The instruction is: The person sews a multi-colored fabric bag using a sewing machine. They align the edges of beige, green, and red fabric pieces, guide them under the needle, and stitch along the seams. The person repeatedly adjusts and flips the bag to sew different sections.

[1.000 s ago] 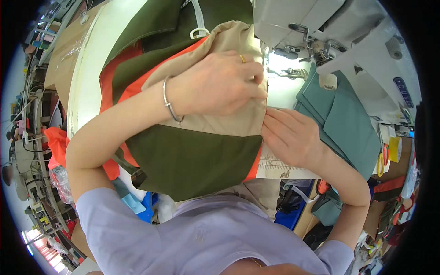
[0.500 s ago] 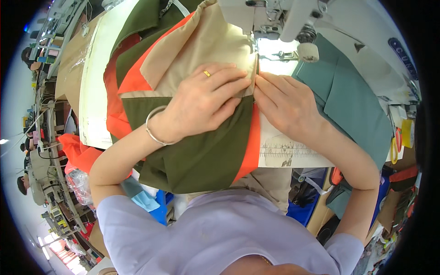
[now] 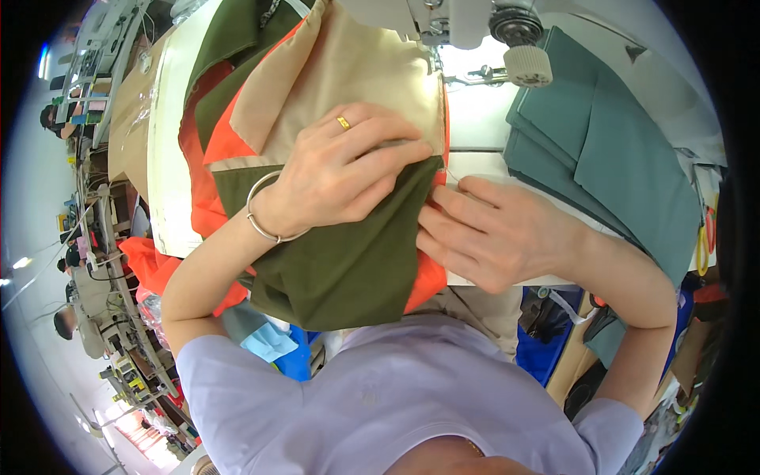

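Note:
A garment piece of beige, olive and orange fabric lies beneath the sewing machine head, its right seam by the presser foot. My left hand, with ring and bracelet, rests open across the beige and olive join, fingers slightly bent, index tip at the seam. My right hand is closed on the orange and olive edge below it, fingertips partly hidden in the cloth. A thin strand, apparently thread, runs near the seam above my right fingers.
Folded teal fabric pieces lie right of the needle area, with scissors beyond. Cardboard and loose orange cloth sit left. A blue bin is under the table edge. Machines and people show at the far left.
The needle area shows higher in view. My left hand has moved down along the fabric. My right hand has slid down to the orange edge, uncovering the upper seam.

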A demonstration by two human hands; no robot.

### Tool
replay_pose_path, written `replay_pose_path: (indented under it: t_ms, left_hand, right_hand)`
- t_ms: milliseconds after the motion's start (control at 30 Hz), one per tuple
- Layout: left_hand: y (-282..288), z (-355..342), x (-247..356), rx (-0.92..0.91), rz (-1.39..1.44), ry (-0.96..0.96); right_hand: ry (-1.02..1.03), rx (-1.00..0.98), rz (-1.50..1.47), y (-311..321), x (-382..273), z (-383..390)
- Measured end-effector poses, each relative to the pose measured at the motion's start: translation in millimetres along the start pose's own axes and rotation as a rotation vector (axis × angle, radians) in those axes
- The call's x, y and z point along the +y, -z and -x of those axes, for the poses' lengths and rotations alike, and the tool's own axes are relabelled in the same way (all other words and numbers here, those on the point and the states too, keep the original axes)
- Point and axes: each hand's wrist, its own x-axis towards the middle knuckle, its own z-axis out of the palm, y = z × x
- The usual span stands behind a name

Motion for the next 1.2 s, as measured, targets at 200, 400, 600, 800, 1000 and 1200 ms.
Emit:
replay_pose_path:
  t_ms: [200,400,600,800,1000,1200]
  left_hand:
    - [6.0,-9.3,3.0,-0.029,-0.016,-0.033]
    - [5.3,-12.0,10.2,-0.066,-0.049,-0.031]
    - [9.1,-17.8,6.7,-0.172,-0.148,-0.080]
    - [5.5,-17.3,5.0,-0.095,-0.134,-0.065]
    - [12.7,-25.5,13.6,-0.221,-0.265,-0.106]
    - [7.3,-22.1,9.5,-0.096,-0.251,-0.117]
  right_hand:
    - [-0.008,-0.012,-0.028,-1.4,1.6,-5.4]
    - [-0.089,-0.002,-0.125,-3.9,-7.5,-8.1]
    - [-0.113,-0.082,-0.236,-1.4,-9.5,-9.6]
    - [-0.097,-0.127,-0.234,-1.9,-10.5,-9.0]
    - [-0.100,-0.052,-0.196,-4.6,-11.1,-9.0]
    - [-0.106,-0.044,-0.196,-6.3,-11.7,-8.9]
